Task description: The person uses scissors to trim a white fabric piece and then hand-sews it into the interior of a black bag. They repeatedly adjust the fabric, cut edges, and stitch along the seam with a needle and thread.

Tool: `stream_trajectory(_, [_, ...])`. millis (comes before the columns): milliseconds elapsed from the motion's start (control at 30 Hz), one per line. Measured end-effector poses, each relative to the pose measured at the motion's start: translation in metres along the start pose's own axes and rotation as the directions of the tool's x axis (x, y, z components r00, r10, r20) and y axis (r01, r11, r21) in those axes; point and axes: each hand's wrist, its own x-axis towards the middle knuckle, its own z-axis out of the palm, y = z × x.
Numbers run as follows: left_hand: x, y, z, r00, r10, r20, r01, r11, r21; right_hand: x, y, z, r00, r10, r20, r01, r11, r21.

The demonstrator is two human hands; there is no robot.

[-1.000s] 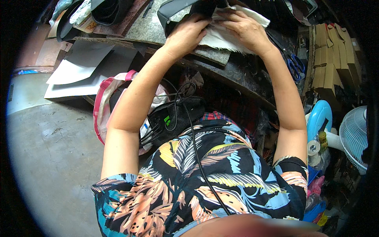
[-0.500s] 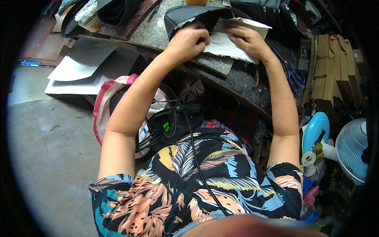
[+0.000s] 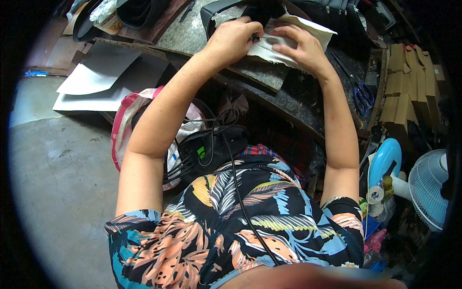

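Observation:
A black leather-like piece (image 3: 208, 20) with a white cloth lining (image 3: 315, 30) lies at the far edge of the work table, its lining spread toward the right. My left hand (image 3: 234, 40) is closed at the near edge of the piece, thumb and fingers pinched together on the material. What exactly sits between those fingertips is partly hidden. Over the white lining, my right hand (image 3: 303, 47) has its fingers bent and apart, thumb separate, touching or hovering just over the cloth; I cannot tell which.
Under the piece is a speckled grey slab (image 3: 185, 37). Blue-handled scissors (image 3: 363, 98) lie right of my right forearm. White sheets (image 3: 98, 72) jut out at left. Black bags (image 3: 337, 12) stand at the back; cardboard pieces (image 3: 402, 91) and a fan (image 3: 428, 188) are at right.
My left hand has shifted slightly right and up along the edge. My right hand's fingers have spread from lying flatter on the cloth. The black piece has turned, showing more of its inside.

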Motion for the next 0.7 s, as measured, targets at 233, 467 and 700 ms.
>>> stream_trajectory(233, [0.002,0.001,-0.009,0.986,-0.125,0.106,0.136,0.986,-0.099,-0.002,-0.012,-0.002,0.991,0.026,0.134,-0.026,1.0,-0.004])
stream_trajectory(467, [0.002,-0.001,-0.015,0.985,0.055,0.16,-0.029,0.986,-0.164,0.0,-0.004,0.009,0.997,-0.052,-0.051,0.048,0.997,-0.068])
stream_trajectory(700, [0.011,0.001,-0.004,0.976,-0.146,0.162,0.169,0.976,-0.135,0.006,-0.003,0.008,0.992,0.123,-0.023,-0.108,0.933,0.342])
